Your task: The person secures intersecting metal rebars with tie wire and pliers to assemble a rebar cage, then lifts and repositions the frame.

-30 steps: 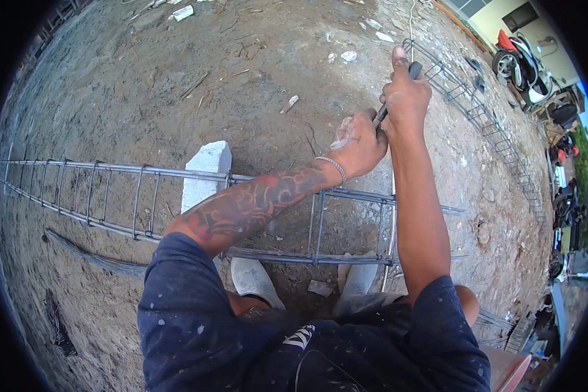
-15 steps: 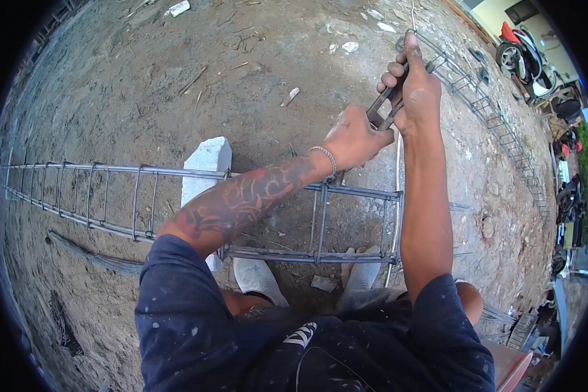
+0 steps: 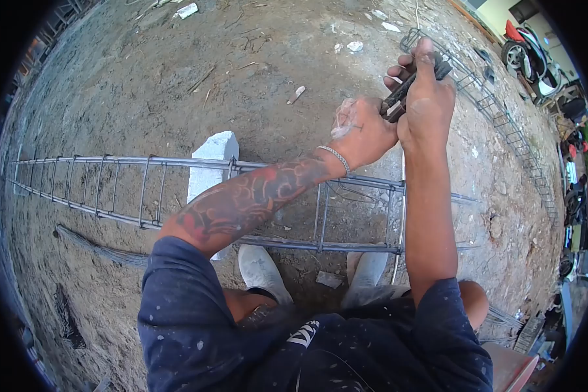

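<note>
My right hand (image 3: 432, 91) is closed on the handles of a dark hand tool (image 3: 398, 98), its thumb pointing up. My left hand (image 3: 362, 127), with a bracelet at the wrist, is closed at the tool's lower end and touches the right hand; what its fingers grip is hidden. Beneath my forearms runs a long cage of steel bars and stirrups (image 3: 359, 247), partly covered by the left arm. A white block (image 3: 214, 147) supports the cage to the left.
A second steel cage (image 3: 503, 121) lies at the right. A bundle of thin wire or rods (image 3: 101, 250) rests at lower left. My shoes (image 3: 260, 269) stand by the near bars. A motorbike (image 3: 532, 62) is parked at upper right.
The tool's handles spread apart, then came closer together in my right hand. Both hands have shifted slightly to the right. The left hand has turned so its back shows.
</note>
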